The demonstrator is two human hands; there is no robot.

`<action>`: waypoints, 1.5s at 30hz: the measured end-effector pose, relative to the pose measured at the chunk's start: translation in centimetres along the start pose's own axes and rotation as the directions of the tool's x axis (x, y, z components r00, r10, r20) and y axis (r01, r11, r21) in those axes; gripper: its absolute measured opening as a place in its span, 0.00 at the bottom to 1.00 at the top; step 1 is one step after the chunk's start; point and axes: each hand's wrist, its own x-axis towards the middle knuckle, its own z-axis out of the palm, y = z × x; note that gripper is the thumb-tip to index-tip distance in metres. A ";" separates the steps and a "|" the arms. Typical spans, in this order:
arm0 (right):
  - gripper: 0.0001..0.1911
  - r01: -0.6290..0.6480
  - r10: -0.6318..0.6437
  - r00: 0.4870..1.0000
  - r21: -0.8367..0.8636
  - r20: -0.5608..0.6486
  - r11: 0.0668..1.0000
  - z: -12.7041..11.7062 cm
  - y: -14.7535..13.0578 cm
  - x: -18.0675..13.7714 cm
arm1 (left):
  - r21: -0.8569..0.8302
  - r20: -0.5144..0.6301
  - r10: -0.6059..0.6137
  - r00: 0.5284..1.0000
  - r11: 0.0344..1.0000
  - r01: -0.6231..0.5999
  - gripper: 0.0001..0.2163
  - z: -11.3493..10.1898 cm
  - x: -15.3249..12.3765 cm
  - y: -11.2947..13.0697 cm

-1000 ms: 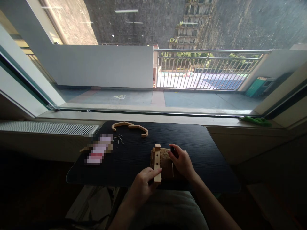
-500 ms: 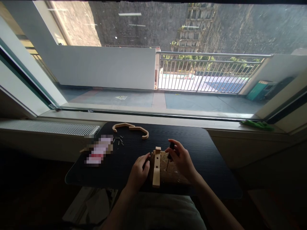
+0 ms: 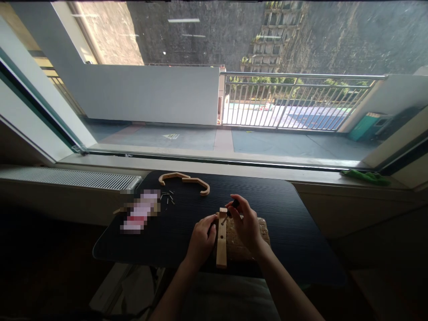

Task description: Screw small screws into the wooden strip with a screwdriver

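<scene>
A light wooden strip (image 3: 221, 244) with holes lies along the left edge of a brown cork-like board (image 3: 261, 228) on the black table (image 3: 187, 223). My left hand (image 3: 201, 240) rests against the strip's left side and steadies it. My right hand (image 3: 245, 222) holds a small screwdriver (image 3: 230, 208) with a dark handle, its tip pointing down at the strip's far end. My right hand hides most of the board.
Two curved wooden pieces (image 3: 185, 180) lie at the table's far edge. Several small dark screws (image 3: 166, 196) are scattered beside a blurred pink packet (image 3: 139, 213). A radiator (image 3: 67, 178) runs along the left, and a green cloth (image 3: 366, 176) sits on the window sill.
My right hand lifted the screwdriver and brought it left to the strip's far end. My left hand shifted from the strip's near end to its left side.
</scene>
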 end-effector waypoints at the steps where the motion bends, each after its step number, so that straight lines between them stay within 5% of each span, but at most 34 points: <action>1: 0.14 -0.005 0.005 1.000 -0.016 0.006 1.000 0.0 0.1 0.0 | -0.002 0.000 0.001 1.000 1.000 -0.001 0.16 0.0 0.0 0.0; 11: 0.18 0.095 -0.090 0.992 -0.053 0.085 0.994 -0.1 -0.5 0.3 | -0.007 0.002 0.015 1.000 1.000 -0.015 0.15 -0.2 0.0 0.2; 20: 0.13 -0.058 0.038 0.993 0.185 0.108 0.981 -0.2 -1.2 0.2 | -0.009 0.005 0.009 1.000 1.000 -0.009 0.16 -0.1 0.1 0.0; 30: 0.22 -0.002 -0.022 0.978 0.116 0.208 0.993 -1.0 -1.1 0.3 | 0.093 0.020 0.021 1.000 0.995 -0.023 0.17 0.5 0.1 -0.5; 45: 0.17 -0.087 0.062 0.974 0.107 0.218 0.990 -1.3 -2.0 0.5 | 0.113 0.036 0.072 0.997 0.991 -0.076 0.18 1.0 0.1 -1.1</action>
